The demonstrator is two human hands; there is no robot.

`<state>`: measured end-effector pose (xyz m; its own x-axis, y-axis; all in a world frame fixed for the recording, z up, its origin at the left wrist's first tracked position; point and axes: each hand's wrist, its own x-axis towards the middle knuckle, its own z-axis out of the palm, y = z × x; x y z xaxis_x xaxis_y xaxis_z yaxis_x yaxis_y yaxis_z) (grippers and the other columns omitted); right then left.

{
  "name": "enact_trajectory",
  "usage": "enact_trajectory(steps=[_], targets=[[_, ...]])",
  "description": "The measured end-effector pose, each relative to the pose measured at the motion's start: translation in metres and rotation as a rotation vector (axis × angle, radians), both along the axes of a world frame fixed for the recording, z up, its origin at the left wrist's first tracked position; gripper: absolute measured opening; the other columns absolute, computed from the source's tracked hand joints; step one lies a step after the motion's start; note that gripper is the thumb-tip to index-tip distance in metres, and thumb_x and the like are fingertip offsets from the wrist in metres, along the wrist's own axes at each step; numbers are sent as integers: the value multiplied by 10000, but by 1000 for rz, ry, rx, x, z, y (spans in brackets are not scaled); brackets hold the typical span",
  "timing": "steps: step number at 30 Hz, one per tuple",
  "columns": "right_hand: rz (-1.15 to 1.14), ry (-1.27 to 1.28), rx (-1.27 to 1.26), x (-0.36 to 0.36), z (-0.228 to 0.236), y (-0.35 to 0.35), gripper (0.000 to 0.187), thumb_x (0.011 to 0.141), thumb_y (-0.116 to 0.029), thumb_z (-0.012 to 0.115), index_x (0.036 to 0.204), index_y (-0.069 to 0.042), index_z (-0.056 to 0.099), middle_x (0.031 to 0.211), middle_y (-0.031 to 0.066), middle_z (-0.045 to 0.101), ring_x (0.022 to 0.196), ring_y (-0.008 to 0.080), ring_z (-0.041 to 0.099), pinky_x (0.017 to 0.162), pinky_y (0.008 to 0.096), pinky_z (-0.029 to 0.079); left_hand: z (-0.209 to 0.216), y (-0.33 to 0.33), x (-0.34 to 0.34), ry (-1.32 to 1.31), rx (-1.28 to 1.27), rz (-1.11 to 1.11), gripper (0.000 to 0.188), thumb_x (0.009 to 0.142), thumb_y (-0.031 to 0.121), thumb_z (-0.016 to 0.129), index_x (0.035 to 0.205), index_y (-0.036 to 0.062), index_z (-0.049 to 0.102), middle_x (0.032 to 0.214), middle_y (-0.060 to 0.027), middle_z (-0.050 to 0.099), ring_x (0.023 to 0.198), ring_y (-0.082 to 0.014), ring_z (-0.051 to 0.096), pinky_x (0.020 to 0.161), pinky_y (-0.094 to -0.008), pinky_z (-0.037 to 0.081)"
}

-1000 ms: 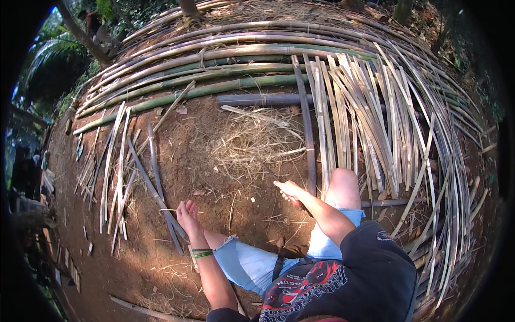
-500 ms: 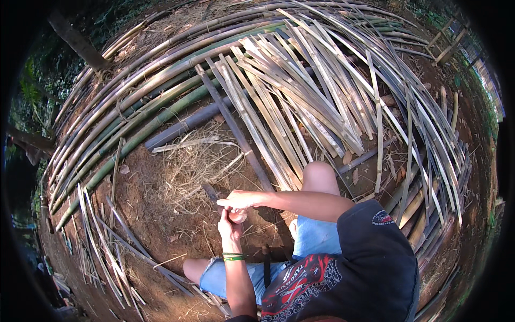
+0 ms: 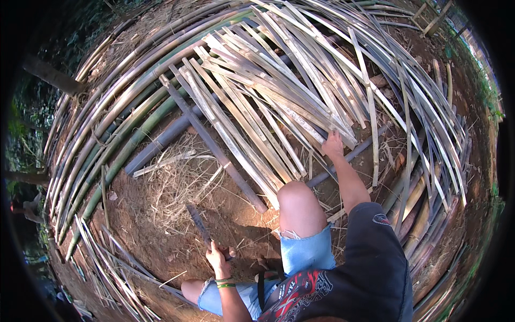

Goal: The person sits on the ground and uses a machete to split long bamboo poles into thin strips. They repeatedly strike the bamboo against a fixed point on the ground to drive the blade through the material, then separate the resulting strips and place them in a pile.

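Right hand at the near ends of the strips, knife in the left

Pile: split bamboo strips (image 3: 266, 101) lie side by side and partly overlapped, ahead and to the right of the person.

Right hand (image 3: 333, 146): arm stretched forward, fingertips at the near ends of the strips, on the right part of the pile. Contact seems likely. Whether the fingers are pinched on one strip or only resting there, I cannot tell; the ends and the fingertips blend together.

Key relation: from the right fingers, the strips run away forward and to the left. Their long axis slants across the view, near ends by the hand, far ends over the poles (image 3: 146, 129). The right hand is clearly the nearer one; the left hand is well apart from these ends.

Left hand (image 3: 218, 260): fingers wrapped round the handle of a knife (image 3: 198, 222). Blade points forward and slightly left, over bare soil, short of the shavings (image 3: 182, 180), touching no strip.

Also noted: a dark stick (image 3: 214, 144) lies left of the strips, slanting much as they do.
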<state>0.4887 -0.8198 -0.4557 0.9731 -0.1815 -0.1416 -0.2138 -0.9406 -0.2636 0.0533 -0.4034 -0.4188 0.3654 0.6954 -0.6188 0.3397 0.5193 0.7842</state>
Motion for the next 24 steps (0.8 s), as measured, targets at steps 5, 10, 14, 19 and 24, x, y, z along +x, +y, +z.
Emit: enact_trajectory(steps=[5, 10, 14, 19, 24], targets=[[-55, -188, -14, 12, -37, -45, 539, 789, -92, 667, 1294, -59, 482, 1337, 164, 461, 1265, 348, 442, 1041, 435, 417, 35, 2, 7, -18, -4, -43, 226, 975, 250, 578, 911, 49, 494, 669, -48, 532, 499, -184, 551, 407, -356, 499], [4, -63, -84, 27, -38, -53, 372, 792, -101, 686, 1149, -74, 582, 1200, 153, 542, 1134, 364, 529, 973, 447, 451, 21, 16, 1, 121, 47, -60, 240, 964, 250, 597, 875, 41, 518, 635, -33, 510, 499, -181, 548, 425, -366, 509], [55, -197, 31, 14, -30, -53, 286, 774, -110, 732, 998, -71, 559, 1066, 145, 568, 1029, 368, 556, 901, 484, 455, 24, 18, 3, 112, 23, -68, 236, 960, 241, 606, 848, 45, 537, 635, -19, 517, 514, -149, 534, 459, -330, 479], [155, -110, 197, -4, -16, -56, 278, 819, -128, 712, 981, -45, 501, 910, 190, 627, 924, 419, 598, 788, 516, 472, 11, 24, 3, 103, 146, -94, 269, 958, 220, 578, 760, 44, 532, 599, -15, 482, 443, -143, 474, 375, -355, 484], [223, -188, 331, -36, 7, -50, 277, 860, -159, 661, 1072, -3, 576, 976, 228, 662, 949, 428, 621, 803, 477, 496, 24, 22, 6, 110, 151, -107, 291, 952, 214, 579, 725, 36, 544, 577, -18, 487, 448, -134, 468, 371, -352, 460]])
